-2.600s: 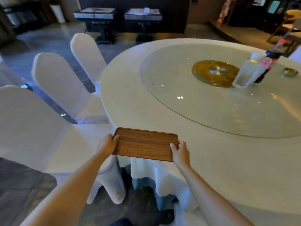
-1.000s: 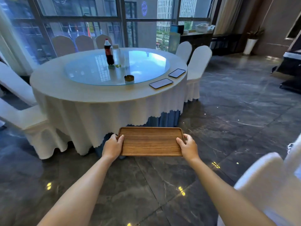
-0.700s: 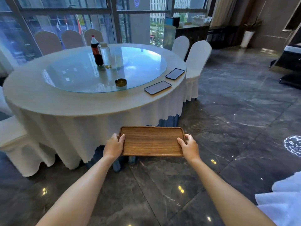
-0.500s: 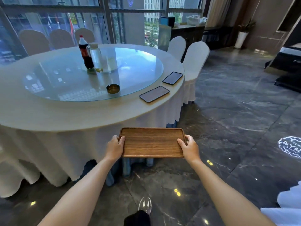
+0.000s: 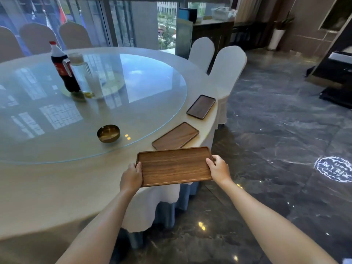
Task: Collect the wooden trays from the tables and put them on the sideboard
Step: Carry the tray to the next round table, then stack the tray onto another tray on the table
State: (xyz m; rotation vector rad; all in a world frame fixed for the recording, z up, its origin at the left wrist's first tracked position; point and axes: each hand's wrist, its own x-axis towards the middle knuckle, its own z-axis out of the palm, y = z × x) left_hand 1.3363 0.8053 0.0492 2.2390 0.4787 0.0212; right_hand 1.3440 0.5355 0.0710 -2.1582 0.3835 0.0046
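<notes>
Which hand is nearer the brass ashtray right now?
Left. The left hand, gripping the held tray's left end, is just below and right of the ashtray; the right hand is across the tray.

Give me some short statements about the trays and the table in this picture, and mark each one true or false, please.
1. Both hands hold one wooden tray by its short ends. True.
2. Three more trays lie on the table. False: two, the near tray and the far tray.
3. The ashtray sits on the glass turntable. True.
4. The cola bottle lies on its side. False: it stands upright.
</notes>
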